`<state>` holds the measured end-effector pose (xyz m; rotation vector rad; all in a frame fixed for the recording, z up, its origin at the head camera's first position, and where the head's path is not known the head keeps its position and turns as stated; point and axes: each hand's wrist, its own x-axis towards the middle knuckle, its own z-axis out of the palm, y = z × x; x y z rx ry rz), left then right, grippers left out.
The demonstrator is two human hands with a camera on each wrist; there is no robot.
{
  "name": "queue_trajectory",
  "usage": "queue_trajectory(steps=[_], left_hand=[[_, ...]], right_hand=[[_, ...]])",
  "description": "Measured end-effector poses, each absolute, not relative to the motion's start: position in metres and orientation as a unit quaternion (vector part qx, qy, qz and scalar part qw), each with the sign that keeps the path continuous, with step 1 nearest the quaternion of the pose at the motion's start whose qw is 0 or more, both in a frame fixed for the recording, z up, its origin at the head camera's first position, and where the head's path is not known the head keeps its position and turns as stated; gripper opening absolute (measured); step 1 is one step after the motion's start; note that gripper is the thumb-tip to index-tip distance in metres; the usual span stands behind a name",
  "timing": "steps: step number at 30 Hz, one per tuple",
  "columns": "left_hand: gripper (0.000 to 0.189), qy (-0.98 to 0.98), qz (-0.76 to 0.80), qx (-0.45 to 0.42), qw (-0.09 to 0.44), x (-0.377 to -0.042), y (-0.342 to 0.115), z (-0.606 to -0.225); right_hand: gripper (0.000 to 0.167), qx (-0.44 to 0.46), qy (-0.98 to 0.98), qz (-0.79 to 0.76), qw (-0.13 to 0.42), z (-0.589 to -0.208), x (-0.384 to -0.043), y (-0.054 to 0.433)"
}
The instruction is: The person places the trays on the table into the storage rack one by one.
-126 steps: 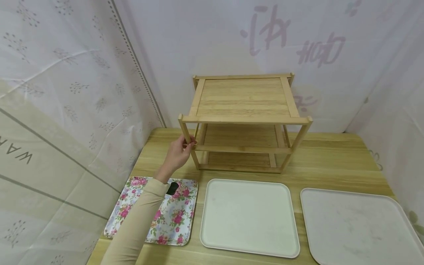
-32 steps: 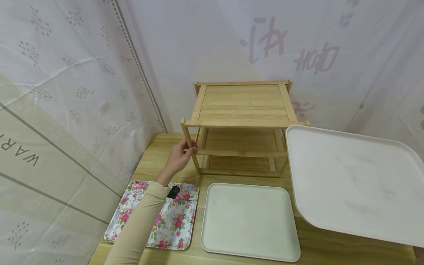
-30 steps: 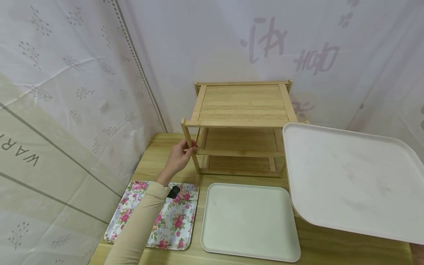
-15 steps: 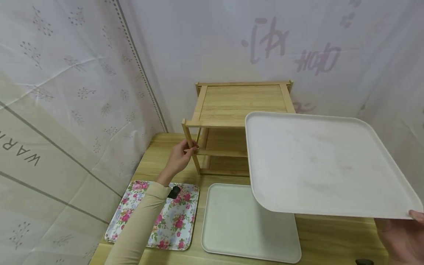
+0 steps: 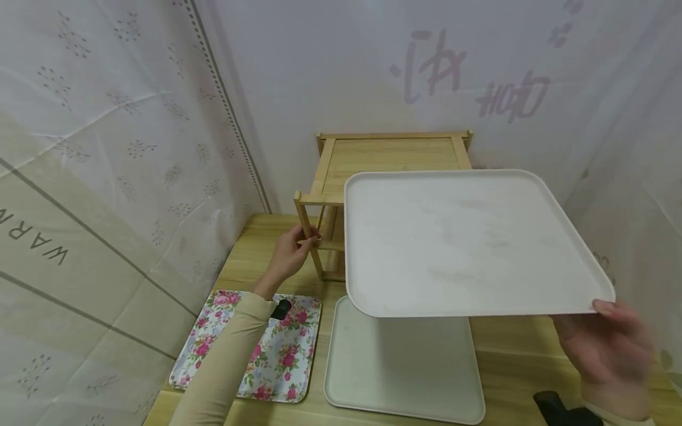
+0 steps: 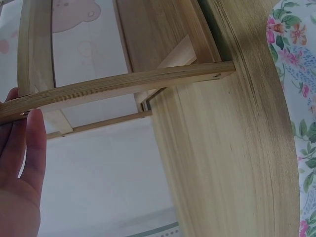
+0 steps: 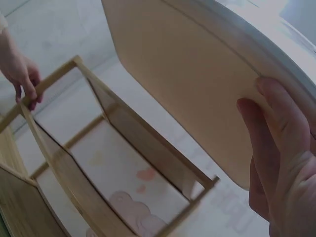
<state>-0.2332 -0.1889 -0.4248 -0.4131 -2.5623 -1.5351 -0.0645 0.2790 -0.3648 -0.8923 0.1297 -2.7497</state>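
Observation:
At the front left post of a three-tier wooden shelf rack (image 5: 394, 152), my left hand (image 5: 288, 255) grips the wood near the middle shelf; the left wrist view shows thumb and fingers around the post (image 6: 123, 85). My right hand (image 5: 607, 349), slightly blurred, holds a large white tray (image 5: 469, 242) by its near right corner, thumb on the rim and fingers underneath, as the right wrist view (image 7: 281, 138) also shows. The tray hangs in the air in front of the rack, hiding its right front and much of its lower shelves.
A pale green-white tray (image 5: 405, 373) lies on the wooden table below the raised one. Left of it lies a flowered tray (image 5: 288, 355), partly under my left forearm. Printed fabric (image 5: 373, 71) hangs behind the rack and along both sides.
My right hand has lifted the white tray from the table's right side and carried it left, before the rack. My left hand keeps its grip on the post.

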Motion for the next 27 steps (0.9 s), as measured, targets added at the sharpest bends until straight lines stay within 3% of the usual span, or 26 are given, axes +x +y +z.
queue_trajectory(steps=[13, 19, 27], left_hand=[[0.022, -0.851, -0.492, -0.157, 0.092, -0.231, -0.189, -0.426], [0.033, -0.85, -0.485, -0.179, 0.098, -0.232, -0.192, -0.428], [0.035, -0.852, -0.47, -0.195, 0.124, -0.231, -0.195, -0.43]], right_hand=[[0.061, -0.318, 0.073, -0.934, 0.147, -0.356, -0.089, 0.231], [0.061, -0.303, 0.077, -0.938, 0.148, -0.357, -0.095, 0.219], [0.062, -0.291, 0.084, -0.941, 0.149, -0.36, -0.102, 0.211]])
